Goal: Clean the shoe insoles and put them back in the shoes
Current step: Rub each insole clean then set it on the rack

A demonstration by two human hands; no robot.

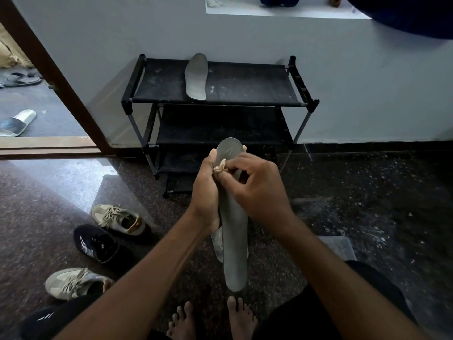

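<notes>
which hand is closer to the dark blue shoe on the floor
Left. The left hand, gripping the insole, is above and right of the dark shoe; the right hand, pinching a small cloth, is farther right, across the insole.

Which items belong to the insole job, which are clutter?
Job: long grey insole in left hand; beige cloth wad in right hand; second grey insole on black fabric rack; beige lace-up sneakers; black striped sneaker.
Lying about: white slide sandal, dark sandals past doorway; clear plastic box.
</notes>
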